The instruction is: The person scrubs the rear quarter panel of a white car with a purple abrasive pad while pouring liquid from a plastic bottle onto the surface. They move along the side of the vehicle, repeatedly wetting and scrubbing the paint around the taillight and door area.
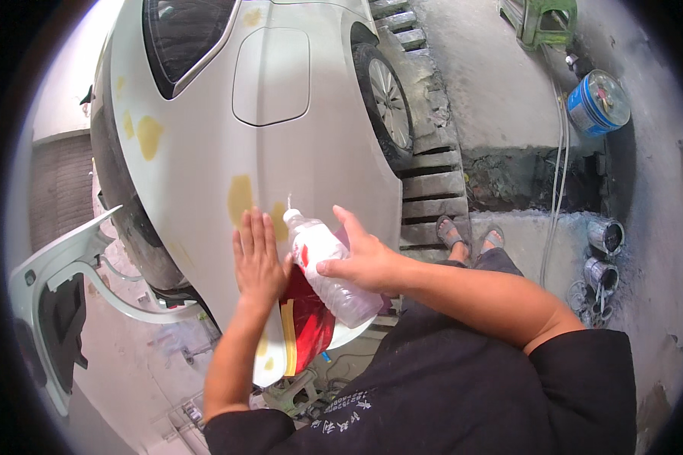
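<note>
My left hand [257, 261] lies flat on the pale rear quarter panel [324, 153] of a car, its fingertips at yellowish filler patches [240, 196]. Between thumb and fingers, my right hand [367, 259] grips a clear plastic bottle [356, 304] with a white and red label. The bottle is tilted, its white cap toward the panel, and a thin streak of liquid shows at the tip. Behind it is part of a purplish sheet [342, 234]; what holds that sheet is hidden. Below the hands is the red tail light [313, 335], with yellow masking tape [288, 335] along its edge.
A detached pale car panel [99, 284] stands at the left. The rear wheel [384, 96] rests beside a slatted grate [432, 187]. At the right are a blue bucket [583, 108], hoses [559, 165], open cans [606, 236] and a green plastic stool [546, 25].
</note>
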`<state>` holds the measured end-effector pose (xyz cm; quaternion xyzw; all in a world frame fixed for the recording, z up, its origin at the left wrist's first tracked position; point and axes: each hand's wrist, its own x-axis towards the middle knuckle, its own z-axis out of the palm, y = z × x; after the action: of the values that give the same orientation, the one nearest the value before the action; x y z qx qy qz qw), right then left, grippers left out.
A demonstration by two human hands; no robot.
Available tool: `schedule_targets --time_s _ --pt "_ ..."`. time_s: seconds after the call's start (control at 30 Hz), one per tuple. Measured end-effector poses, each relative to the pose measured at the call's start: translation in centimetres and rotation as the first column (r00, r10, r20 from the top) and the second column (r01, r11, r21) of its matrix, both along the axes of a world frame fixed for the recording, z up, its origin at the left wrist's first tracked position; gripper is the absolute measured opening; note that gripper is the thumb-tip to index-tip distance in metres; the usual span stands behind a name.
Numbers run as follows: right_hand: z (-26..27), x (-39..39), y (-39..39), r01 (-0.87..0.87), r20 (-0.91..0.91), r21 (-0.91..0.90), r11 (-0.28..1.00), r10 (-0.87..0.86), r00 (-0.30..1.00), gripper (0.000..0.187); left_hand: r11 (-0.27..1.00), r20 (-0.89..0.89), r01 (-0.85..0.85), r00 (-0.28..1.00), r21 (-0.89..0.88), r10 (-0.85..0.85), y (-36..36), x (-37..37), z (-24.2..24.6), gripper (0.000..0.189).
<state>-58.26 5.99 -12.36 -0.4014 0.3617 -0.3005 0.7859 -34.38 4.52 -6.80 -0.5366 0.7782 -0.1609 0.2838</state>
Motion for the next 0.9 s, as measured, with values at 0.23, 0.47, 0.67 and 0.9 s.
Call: schedule_targets --time_s 0.23,0.47,0.67,0.9 --pt "-0.3 -1.1 -0.6 0.000 -0.061 -0.091 0.996 -0.006 0.998 0.105 0.999 0.273 -0.032 0.962 0.038 0.020 -10.4 -2.9 -5.8 0.094" --pt "-3.2 -4.1 0.9 0.016 -0.175 -0.041 0.999 -0.023 0.984 0.103 0.963 0.372 0.167 0.898 0.210 -0.236 -9.4 -4.8 -12.1 0.081" --pt "-5.9 -5.8 1.7 -0.162 -0.241 -0.008 0.987 0.156 0.958 0.101 0.821 0.375 0.150 0.834 0.550 -0.404 1.1 -1.9 -14.2 0.066" --pt "-8.7 -6.2 2.1 -0.037 -0.282 -0.084 0.996 0.012 0.959 0.098 0.838 0.448 0.313 0.733 0.446 -0.512 -9.7 -6.7 -19.4 0.078"
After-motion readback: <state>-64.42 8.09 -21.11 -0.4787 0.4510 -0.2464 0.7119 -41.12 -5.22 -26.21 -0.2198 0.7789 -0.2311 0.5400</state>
